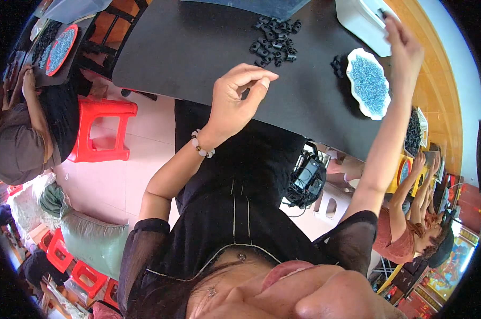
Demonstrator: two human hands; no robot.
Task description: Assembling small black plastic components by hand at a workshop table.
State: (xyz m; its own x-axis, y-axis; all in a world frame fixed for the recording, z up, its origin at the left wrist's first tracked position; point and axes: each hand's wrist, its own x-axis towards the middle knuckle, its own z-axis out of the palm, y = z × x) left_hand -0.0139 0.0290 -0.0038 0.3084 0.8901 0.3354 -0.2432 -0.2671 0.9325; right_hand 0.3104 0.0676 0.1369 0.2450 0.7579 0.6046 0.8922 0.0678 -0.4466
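Over the dark table's front edge, my left hand (235, 98) is closed in a pinch, thumb against forefinger; anything between the tips is too small to make out. A bead bracelet circles that wrist. My right hand (406, 48) reaches over the white bin (360, 24) at the far right, with a small black plastic piece (383, 14) at its fingertips. Beneath the right forearm's left side lies a white scalloped dish (352, 85) full of tiny bluish shiny pieces. Beyond my left hand is a loose pile of black plastic cord locks (275, 42).
A small black cluster (338, 66) sits left of the dish. At the back is a translucent blue container (251, 5). A red stool (103, 130) stands left of the table. Other people work at the left and right. A black bag (306, 175) hangs below the table's edge.
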